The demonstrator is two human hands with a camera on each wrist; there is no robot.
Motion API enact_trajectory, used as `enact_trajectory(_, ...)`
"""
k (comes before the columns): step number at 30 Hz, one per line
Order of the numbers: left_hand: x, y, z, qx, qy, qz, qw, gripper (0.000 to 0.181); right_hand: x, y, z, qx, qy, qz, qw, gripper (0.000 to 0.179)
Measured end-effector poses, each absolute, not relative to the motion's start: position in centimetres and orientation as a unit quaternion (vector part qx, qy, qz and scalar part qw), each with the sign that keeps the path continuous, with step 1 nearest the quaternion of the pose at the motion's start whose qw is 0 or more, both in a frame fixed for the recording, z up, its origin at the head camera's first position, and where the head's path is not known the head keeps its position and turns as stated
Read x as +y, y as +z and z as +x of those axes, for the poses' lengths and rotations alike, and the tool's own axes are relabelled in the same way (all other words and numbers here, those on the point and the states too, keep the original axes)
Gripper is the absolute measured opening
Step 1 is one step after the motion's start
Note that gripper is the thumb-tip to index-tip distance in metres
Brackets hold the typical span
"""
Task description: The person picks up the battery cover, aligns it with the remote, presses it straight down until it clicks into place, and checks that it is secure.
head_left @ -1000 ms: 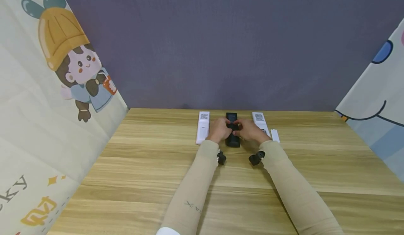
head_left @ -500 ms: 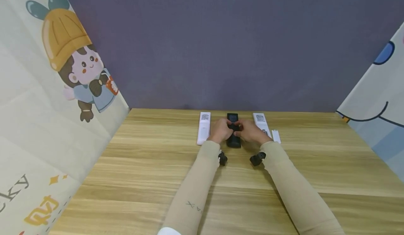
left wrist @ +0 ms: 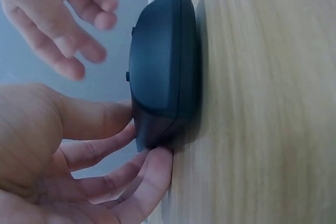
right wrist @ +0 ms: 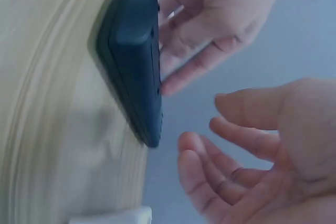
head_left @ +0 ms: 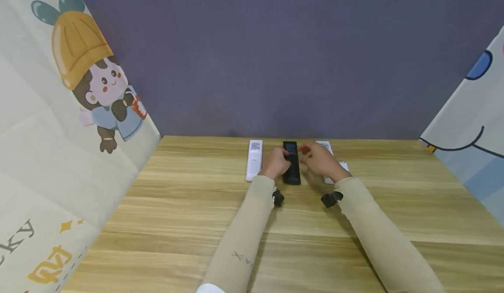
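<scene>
A black remote control [head_left: 292, 176] lies on the wooden table, its long side pointing away from me. My left hand [head_left: 274, 164] holds it from the left. In the left wrist view the thumb [left wrist: 100, 120] touches its upper face and the fingers lie along its side, low by the table. My right hand [head_left: 320, 161] is off to the right of the remote, apart from it. Its fingers [right wrist: 199, 177] are loosely bent with nothing between them in the right wrist view. Whether the remote's battery cover is in place cannot be made out.
A white remote control [head_left: 254, 162] lies face down left of my left hand. Another white remote [head_left: 325, 144] lies partly hidden beneath my right hand, with a small white cover [head_left: 344, 165] beside it. A dark partition [head_left: 291, 65] rises behind the table's far edge.
My right hand has let go of the black remote and moved right, now covering more of the right-hand white remote. My left hand keeps its place on the black remote.
</scene>
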State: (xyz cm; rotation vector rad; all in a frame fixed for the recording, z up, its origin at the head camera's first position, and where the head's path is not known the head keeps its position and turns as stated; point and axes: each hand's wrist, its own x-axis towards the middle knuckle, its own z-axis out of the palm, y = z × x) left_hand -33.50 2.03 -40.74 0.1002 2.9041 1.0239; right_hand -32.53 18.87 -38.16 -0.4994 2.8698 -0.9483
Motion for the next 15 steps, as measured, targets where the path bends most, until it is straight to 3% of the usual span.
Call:
enact_trajectory(9, 1.6, -40.5, -32.9, 0.945, 0.323, 0.042, 0.034, 0.035, 22.1, -37.1, -31.1, 0.940, -0.316, -0.126, -0.018, 0.030)
enact_trajectory(15, 1.4, -40.4, -32.1, 0.944, 0.327, 0.051, 0.015, 0.033, 23.8, -36.7, -30.4, 0.941, -0.325, -0.091, -0.018, 0.028)
